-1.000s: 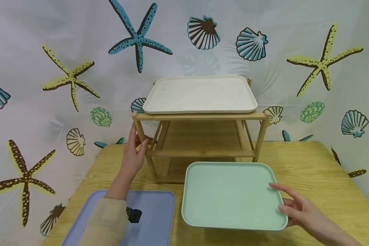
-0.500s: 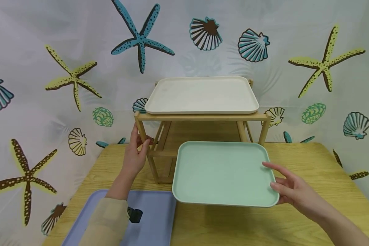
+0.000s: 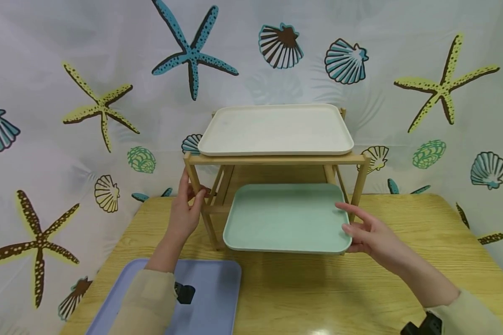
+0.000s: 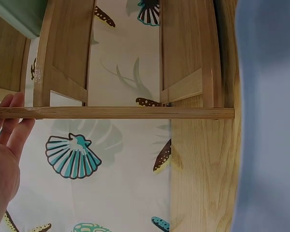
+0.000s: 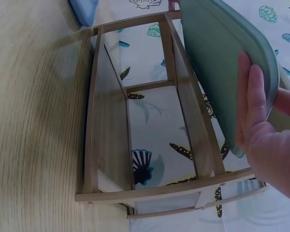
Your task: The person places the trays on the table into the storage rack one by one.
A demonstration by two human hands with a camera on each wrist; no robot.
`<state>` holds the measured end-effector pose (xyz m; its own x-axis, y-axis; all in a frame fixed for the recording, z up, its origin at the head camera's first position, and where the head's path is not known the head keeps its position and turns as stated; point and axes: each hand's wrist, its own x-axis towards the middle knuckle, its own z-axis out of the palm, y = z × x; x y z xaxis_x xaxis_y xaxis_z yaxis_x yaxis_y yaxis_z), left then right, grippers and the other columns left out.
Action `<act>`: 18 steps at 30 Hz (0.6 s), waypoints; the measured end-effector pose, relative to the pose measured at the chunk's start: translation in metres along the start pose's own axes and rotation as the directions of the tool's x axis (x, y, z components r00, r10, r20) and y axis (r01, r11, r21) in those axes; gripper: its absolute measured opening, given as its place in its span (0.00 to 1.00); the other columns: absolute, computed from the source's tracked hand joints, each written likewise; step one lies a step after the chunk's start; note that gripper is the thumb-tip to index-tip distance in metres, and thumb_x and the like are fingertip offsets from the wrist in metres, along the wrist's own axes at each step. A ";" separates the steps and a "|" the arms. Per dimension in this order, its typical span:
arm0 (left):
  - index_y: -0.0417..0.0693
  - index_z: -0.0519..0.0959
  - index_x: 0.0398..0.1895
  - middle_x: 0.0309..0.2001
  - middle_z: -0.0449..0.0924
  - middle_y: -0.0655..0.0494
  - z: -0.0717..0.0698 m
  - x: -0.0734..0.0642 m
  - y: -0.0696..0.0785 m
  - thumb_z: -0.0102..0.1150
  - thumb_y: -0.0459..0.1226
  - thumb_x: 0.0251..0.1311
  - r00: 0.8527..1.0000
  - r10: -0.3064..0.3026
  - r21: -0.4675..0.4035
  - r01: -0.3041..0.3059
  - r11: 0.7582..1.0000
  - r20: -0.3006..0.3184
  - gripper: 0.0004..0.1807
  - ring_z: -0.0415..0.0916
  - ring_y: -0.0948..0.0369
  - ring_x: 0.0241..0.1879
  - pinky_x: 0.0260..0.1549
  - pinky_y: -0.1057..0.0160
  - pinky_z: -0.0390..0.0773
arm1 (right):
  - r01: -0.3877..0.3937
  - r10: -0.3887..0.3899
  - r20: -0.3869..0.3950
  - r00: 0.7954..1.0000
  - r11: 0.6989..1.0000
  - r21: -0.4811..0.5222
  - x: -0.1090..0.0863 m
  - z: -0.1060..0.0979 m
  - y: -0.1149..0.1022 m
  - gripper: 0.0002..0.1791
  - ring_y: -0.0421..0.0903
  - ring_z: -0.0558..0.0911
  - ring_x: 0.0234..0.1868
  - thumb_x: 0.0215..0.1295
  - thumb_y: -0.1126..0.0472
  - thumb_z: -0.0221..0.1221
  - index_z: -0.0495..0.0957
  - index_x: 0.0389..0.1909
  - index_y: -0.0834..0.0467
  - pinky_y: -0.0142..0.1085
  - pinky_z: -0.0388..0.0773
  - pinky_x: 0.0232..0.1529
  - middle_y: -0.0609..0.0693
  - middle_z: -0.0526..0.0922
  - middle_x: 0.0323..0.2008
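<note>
A mint-green tray (image 3: 285, 218) is held out in front of the wooden rack's middle level, its far side inside the frame. My right hand (image 3: 370, 239) grips its right edge, with fingers spread against the underside in the right wrist view, where the tray (image 5: 212, 63) is seen from below. On the rack's left side, my left hand (image 3: 184, 209) holds the front upright. In the left wrist view that upright (image 4: 125, 113) runs across the picture, with the left hand (image 4: 5, 154) around its end. A white tray (image 3: 276, 130) lies on the rack's top level.
The wooden rack (image 3: 276, 159) stands on a wood-grain table (image 3: 402, 260). A periwinkle-blue tray (image 3: 209, 293) lies at the front left, partly under the left sleeve (image 3: 144, 298). Behind hangs a curtain (image 3: 310, 93) printed with starfish and shells.
My right hand has carried the green tray up, to the left and away from me, from in front of the rack into its middle opening. The left hand stays on the upright.
</note>
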<state>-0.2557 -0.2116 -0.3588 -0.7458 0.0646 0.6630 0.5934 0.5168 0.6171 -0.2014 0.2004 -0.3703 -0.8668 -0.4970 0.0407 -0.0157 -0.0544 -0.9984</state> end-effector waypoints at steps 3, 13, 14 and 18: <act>0.36 0.45 0.75 0.48 0.76 0.28 0.003 0.000 -0.015 0.49 0.25 0.69 1.000 0.001 0.000 -0.001 1.000 -0.007 0.37 0.77 0.38 0.48 0.35 0.45 0.80 | -0.024 0.023 -0.029 0.999 1.000 -0.016 0.006 0.000 0.002 0.35 0.47 0.84 0.37 0.75 0.61 0.51 0.46 0.76 0.61 0.39 0.81 0.43 0.55 0.77 0.36; 0.30 0.46 0.74 0.44 0.77 0.28 0.000 -0.001 0.004 0.49 0.23 0.67 1.000 0.008 0.012 -0.008 1.000 -0.003 0.35 0.79 0.38 0.44 0.34 0.44 0.80 | -0.025 0.007 -0.145 0.989 0.992 -0.124 0.023 -0.002 0.015 0.31 0.47 0.82 0.38 0.77 0.57 0.48 0.52 0.73 0.65 0.42 0.80 0.43 0.61 0.74 0.46; 0.31 0.46 0.74 0.44 0.77 0.27 0.000 -0.001 0.003 0.49 0.23 0.67 1.000 0.012 0.011 -0.012 1.000 -0.004 0.35 0.79 0.38 0.44 0.33 0.43 0.80 | -0.014 -0.008 -0.156 0.988 0.990 -0.141 0.024 -0.002 0.017 0.30 0.48 0.81 0.38 0.77 0.57 0.48 0.53 0.73 0.65 0.43 0.81 0.43 0.63 0.72 0.48; 0.31 0.46 0.74 0.44 0.77 0.28 0.000 -0.001 0.002 0.49 0.23 0.67 1.000 0.010 0.007 -0.010 1.000 -0.003 0.35 0.79 0.38 0.44 0.34 0.45 0.80 | 0.026 -0.059 -0.152 0.987 0.977 -0.211 0.024 -0.001 0.022 0.33 0.54 0.76 0.51 0.74 0.59 0.53 0.53 0.73 0.65 0.48 0.80 0.44 0.70 0.60 0.66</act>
<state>-0.2541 -0.2105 -0.3580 -0.7390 0.0668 0.6704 0.5984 0.5224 0.6075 -0.2234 0.1884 -0.3917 -0.9300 -0.3555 0.0931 -0.1428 0.1163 -0.9829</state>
